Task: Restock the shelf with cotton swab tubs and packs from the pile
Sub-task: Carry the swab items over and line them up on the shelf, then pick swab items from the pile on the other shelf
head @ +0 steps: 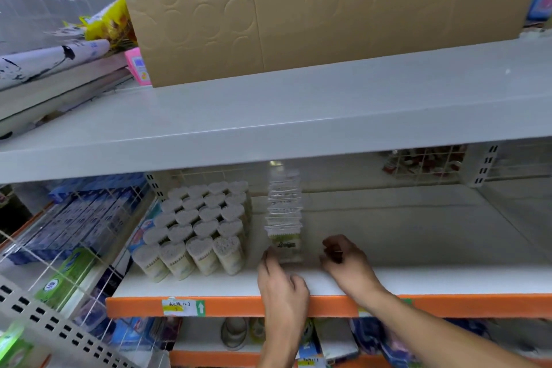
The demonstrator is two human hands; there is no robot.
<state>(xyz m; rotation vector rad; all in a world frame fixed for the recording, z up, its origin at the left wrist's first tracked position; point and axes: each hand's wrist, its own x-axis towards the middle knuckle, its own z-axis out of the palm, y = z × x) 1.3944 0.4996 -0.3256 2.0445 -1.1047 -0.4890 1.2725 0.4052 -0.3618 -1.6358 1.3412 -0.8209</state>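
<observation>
Roughly twenty-four cotton swab tubs point(199, 227), one row of packs point(283, 218), two hands.

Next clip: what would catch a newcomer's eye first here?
The block of heart-shaped cotton swab tubs standing at the left of the white shelf, with a row of swab packs just right of it. Both hands, left hand and right hand, reach in at the front pack.

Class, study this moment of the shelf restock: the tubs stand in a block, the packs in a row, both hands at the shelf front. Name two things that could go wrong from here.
1. The row of packs stands upright on thin edges; a nudge from the left hand, whose fingertips are at the front pack, could topple it backwards.
2. The front tubs lean near the shelf edge, so a bump might tip them off.
</observation>
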